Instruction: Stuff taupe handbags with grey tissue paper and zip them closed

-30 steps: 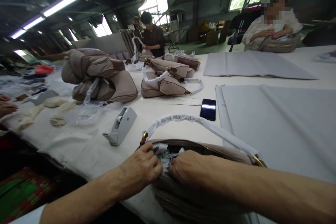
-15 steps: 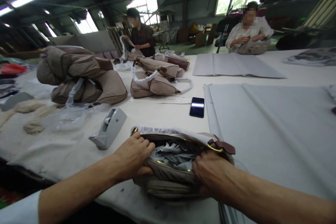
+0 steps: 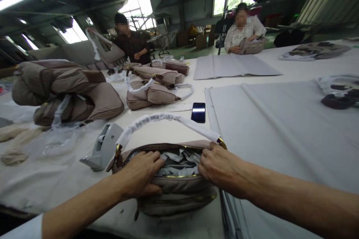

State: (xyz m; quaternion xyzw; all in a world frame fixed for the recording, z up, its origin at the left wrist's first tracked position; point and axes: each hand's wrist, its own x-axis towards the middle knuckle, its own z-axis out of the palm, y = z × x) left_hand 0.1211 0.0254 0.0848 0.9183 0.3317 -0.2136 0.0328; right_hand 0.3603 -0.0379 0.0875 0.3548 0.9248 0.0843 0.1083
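Note:
A taupe bag [image 3: 176, 186] with gold zippers stands unzipped at the table's near edge. Crumpled grey paper [image 3: 179, 160] fills its opening. Its handle [image 3: 157, 117], wrapped in white, arches up behind the opening. My left hand [image 3: 144, 171] holds the left side of the bag's mouth, fingers over the paper and thumb on the front. My right hand [image 3: 214, 166] is closed on the right side of the mouth, close to a gold ring.
A grey tape dispenser [image 3: 103, 147] and stacked taupe bags [image 3: 70, 89] stand left. More bags [image 3: 154, 93] lie behind, beside a phone [image 3: 198, 112]. Grey sheets [image 3: 280, 119] cover the right side. Two people are across the table [image 3: 305, 71], one holding up a bag.
The bag's handle has risen into an arch and both its ends now show. My right hand has shifted slightly left and up. Across the table, one person has lifted a bag. The view has turned right.

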